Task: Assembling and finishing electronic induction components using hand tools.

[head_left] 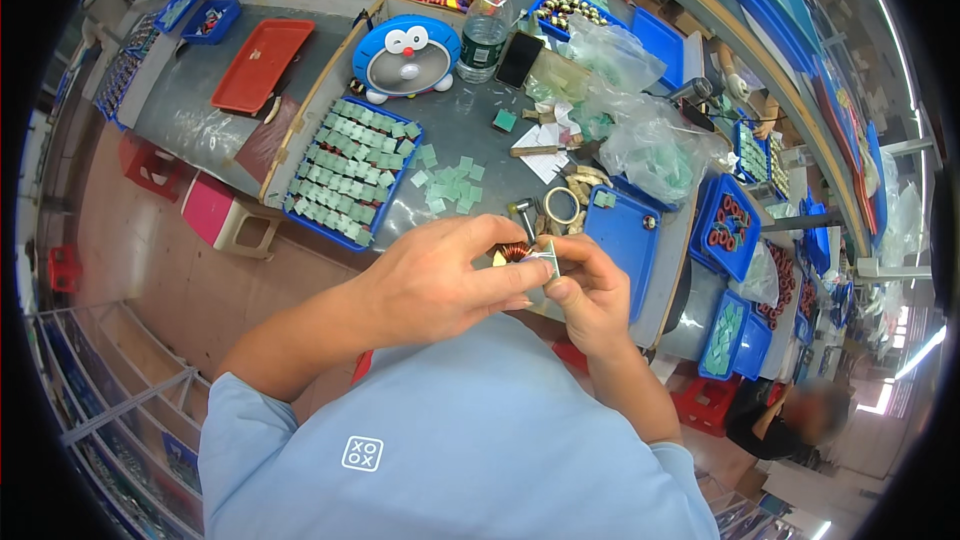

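My left hand (432, 278) is closed around a copper-wound coil (515, 251), gripped between thumb and fingers in front of my chest. A small pale green square plate (553, 258) is pinched by my right hand (592, 298), standing on edge against the coil. Thin light wire ends show between coil and plate. Left of my hands, a blue tray (290, 202) carries rows of coils topped with green plates. Loose green plates (452, 183) lie scattered beside it. Just beyond my fingers are a roll of tape (561, 205) and a metal-headed tool (523, 210).
A blue tray (637, 250) lies right of my hands. Farther back stand a cartoon-shaped blue fan (407, 58), a water bottle (484, 38), a phone (520, 60) and plastic bags (650, 155). A red tray (263, 65) lies at left. Another person (800, 415) is at right.
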`<state>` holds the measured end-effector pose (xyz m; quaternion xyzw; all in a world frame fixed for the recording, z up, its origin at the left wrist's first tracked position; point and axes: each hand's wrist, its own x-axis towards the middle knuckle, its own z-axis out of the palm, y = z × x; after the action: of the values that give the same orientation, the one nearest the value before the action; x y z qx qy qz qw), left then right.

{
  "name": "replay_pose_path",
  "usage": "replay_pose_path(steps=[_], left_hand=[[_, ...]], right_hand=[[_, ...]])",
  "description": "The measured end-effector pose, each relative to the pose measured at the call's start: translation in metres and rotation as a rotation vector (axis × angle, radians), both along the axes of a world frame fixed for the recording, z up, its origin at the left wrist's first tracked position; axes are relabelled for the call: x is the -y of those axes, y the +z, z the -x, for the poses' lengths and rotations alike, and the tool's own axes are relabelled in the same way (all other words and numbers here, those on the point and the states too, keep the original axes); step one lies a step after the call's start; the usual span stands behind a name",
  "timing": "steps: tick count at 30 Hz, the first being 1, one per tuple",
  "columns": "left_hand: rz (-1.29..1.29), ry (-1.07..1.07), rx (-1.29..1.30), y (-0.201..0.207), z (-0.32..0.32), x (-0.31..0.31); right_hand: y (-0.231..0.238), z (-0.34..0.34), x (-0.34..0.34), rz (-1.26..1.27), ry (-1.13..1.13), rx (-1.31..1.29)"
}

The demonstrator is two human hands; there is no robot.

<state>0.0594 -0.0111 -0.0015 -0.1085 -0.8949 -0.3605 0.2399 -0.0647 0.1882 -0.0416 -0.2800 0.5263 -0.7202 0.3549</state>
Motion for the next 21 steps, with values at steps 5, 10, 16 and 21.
replay_pose_path(steps=[5,10,16,21], left_hand=[[-0.001,-0.003,-0.007,-0.004,0.003,-0.0028],[-0.044,0.031,-0.046,-0.007,0.0023,-0.0059],[0.024,0.079,-0.163,-0.0084,0.0029,-0.0066],[0.045,0.061,-0.105,-0.0018,0.0015,-0.008]], right_hand=[[-0.0051,0.0028,-0.0041,0.004,-0.037,-0.198],[-0.0033,0.0012,-0.0018,0.042,-0.063,-0.221],[-0.0043,-0.0009,-0.002,0.064,-0.059,-0.241],[0.0019,-0.0021,-0.0041,0.051,-0.062,-0.275]])
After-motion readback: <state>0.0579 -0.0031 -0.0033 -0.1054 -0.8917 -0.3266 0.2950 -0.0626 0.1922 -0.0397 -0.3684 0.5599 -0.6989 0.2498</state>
